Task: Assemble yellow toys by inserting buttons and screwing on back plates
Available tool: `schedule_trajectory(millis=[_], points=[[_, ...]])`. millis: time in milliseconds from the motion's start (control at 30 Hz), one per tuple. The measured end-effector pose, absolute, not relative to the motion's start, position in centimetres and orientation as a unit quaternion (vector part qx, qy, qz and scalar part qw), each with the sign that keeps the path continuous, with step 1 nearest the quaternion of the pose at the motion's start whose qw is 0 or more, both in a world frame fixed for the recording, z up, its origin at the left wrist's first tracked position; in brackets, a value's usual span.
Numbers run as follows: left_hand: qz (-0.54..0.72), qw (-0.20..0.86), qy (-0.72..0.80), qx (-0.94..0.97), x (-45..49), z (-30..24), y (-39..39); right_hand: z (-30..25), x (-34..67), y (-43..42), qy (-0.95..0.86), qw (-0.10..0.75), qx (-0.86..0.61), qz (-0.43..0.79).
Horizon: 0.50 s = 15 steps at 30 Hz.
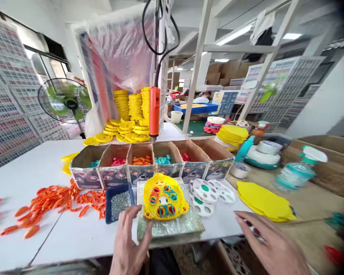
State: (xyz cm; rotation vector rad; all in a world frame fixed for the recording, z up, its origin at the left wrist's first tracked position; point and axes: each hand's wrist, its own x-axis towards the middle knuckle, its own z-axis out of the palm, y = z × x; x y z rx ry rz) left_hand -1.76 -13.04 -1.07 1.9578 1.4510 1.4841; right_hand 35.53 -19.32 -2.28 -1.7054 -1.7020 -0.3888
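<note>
Head view, bench seen from above.

Yellow toy housing sits face-up on a foil-wrapped work block at the front edge of the white table, dead centre. It is rounded rather than long. The domed edge points away from the person and the wider, flatter edge faces them. Coloured inserts show inside it.

Left hand: open, fingers spread, gripping nothing. The fingertips are at the block's front-left corner, just below and left of the housing. They look to be touching the block, though the contact is hard to confirm. The housing lies up and to the right of this hand.

Right hand: open, palm down, empty, motion-blurred. It is over the table's front-right corner, well apart from the housing, which lies to its left. The left hand is clearly the nearer one.

Around it:
- blue tray of screws, just left of the block
- loose orange pieces, further left
- white discs, just right of the block
- row of cardboard bins, behind the block
- orange hanging screwdriver, above the bins
</note>
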Motion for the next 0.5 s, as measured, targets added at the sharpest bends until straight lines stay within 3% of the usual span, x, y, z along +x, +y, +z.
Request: schedule_trajectory(millis=[267, 500], points=[[0.434, 0.066, 0.479, 0.760, -1.5, -2.2, -11.7, -1.9, 29.3, -15.1, -0.731, 0.354, -0.566, -0.139], [0.410, 0.042, 0.478, 0.776, -0.4, -2.3, -11.4, -1.9, 34.6, -14.2, -0.660, 0.285, -0.688, -0.096]])
